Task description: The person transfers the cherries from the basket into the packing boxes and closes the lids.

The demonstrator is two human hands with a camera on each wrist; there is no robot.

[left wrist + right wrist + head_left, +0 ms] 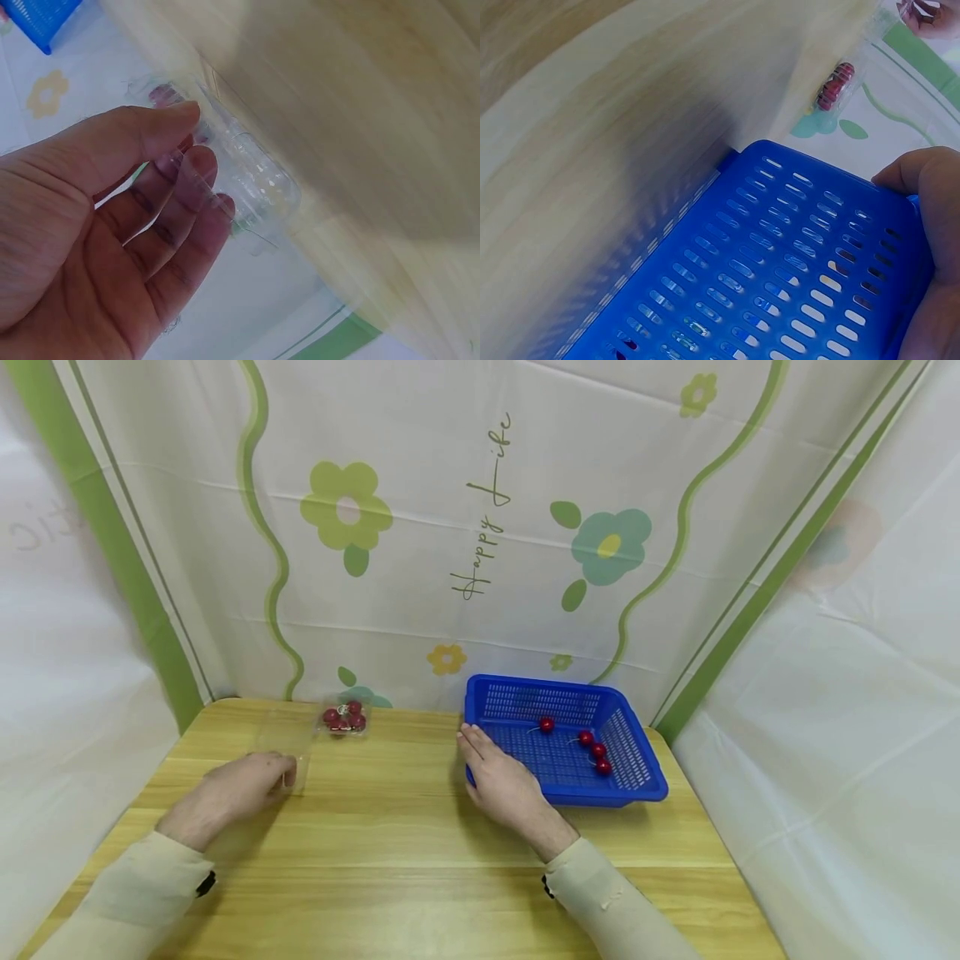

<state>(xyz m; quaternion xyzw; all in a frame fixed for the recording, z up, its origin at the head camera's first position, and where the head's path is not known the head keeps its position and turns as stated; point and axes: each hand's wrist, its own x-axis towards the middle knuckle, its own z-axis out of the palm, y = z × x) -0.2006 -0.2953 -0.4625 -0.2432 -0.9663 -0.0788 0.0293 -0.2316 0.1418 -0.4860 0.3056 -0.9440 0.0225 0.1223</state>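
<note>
At the back left of the table lies a clear plastic box (pixel 366 727) with several dark red cherries (pixel 355 722) in it. Its transparent lid (pixel 288 727) spreads to the left. My left hand (pixel 243 785) pinches the thin clear edge between thumb and fingers, as the left wrist view shows close up. On the right stands a blue slotted basket (pixel 645 760) holding several red cherries (pixel 547 725) with stems. My right hand (pixel 506 781) rests against its front left corner, fingers fairly straight along the left side. In the right wrist view the basket wall (pixel 780 247) hides part of that hand.
A wooden table (pixel 390 843) carries everything. Behind it hangs a white curtain (pixel 420 568) with printed flowers, and more sheets close off both sides. The basket and the clear box stand near the table's back edge, with bare wood between them.
</note>
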